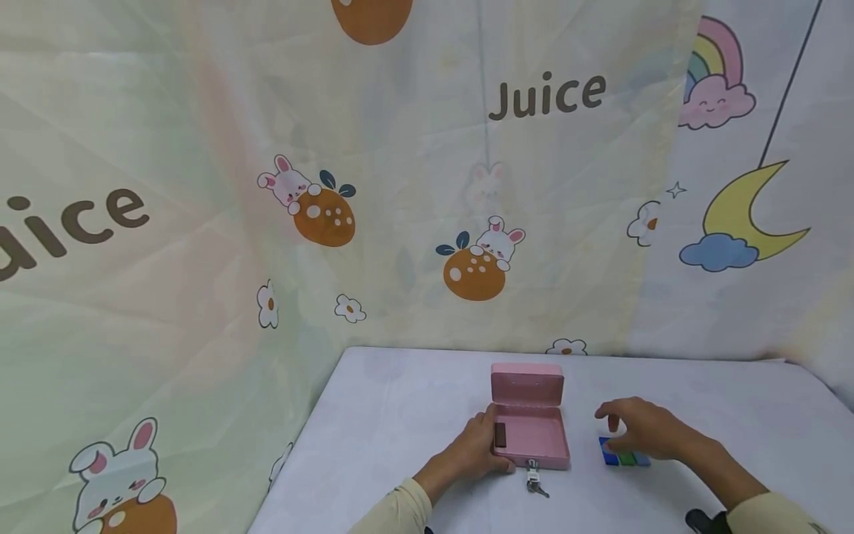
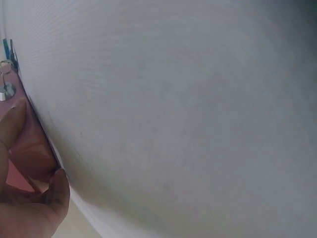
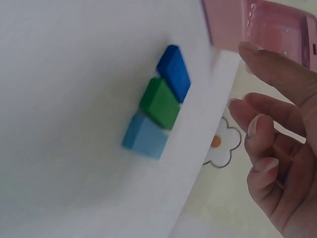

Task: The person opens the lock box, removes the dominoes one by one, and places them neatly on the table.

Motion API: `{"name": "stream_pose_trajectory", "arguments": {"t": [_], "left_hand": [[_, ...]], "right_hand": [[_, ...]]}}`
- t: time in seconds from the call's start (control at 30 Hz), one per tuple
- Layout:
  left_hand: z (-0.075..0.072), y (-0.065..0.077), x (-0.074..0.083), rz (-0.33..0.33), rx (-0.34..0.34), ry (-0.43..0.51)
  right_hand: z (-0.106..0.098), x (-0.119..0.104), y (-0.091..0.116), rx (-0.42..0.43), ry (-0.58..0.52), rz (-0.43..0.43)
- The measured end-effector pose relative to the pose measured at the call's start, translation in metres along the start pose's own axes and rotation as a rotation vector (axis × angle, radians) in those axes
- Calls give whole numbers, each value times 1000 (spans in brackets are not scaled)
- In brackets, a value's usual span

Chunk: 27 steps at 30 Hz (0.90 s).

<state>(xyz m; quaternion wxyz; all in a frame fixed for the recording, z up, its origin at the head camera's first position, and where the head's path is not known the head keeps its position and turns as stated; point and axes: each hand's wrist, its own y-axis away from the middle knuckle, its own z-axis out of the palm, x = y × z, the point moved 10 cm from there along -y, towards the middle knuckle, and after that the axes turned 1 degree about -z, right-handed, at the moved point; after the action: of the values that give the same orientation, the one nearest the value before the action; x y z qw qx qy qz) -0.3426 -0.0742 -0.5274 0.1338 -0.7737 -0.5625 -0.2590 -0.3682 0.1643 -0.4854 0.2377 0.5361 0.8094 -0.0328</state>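
A pink metal cash box [image 1: 539,434] stands on the table with its lid raised at the back. My left hand [image 1: 477,447] holds the box's left side, its thumb at the front corner. A key [image 1: 537,488] hangs from the lock on the front. To the right, my right hand [image 1: 650,429] hovers over three flat blocks, its fingers loosely bent and holding nothing. In the right wrist view a dark blue block [image 3: 174,73], a green block [image 3: 161,104] and a light blue block [image 3: 145,137] lie in a row, apart from the fingers.
A white cloth covers the table [image 1: 400,400]. Behind and to the left hang printed curtains [image 1: 400,148] with rabbits, oranges and flowers. Inside the box, at its left, is a small dark brown piece [image 1: 500,435]. A dark object [image 1: 699,521] shows by the right sleeve.
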Motion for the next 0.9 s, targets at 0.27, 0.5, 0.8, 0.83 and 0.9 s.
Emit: {"name": "stream_pose_trajectory", "arguments": {"t": [0.27, 0.5, 0.8, 0.83, 0.9], "left_hand": [[-2, 2, 1, 6, 1, -14], [-2, 4, 0, 2, -1, -14], [0, 3, 0, 14, -8, -35], [-1, 3, 0, 14, -8, -34], [-1, 3, 1, 13, -12, -25]], "right_hand": [[-2, -39, -11, 52, 3, -51], [6, -68, -23, 83, -45, -111], [18, -90, -31, 101, -66, -195], [19, -92, -31, 102, -72, -208], [24, -97, -34, 99, -87, -230]]}}
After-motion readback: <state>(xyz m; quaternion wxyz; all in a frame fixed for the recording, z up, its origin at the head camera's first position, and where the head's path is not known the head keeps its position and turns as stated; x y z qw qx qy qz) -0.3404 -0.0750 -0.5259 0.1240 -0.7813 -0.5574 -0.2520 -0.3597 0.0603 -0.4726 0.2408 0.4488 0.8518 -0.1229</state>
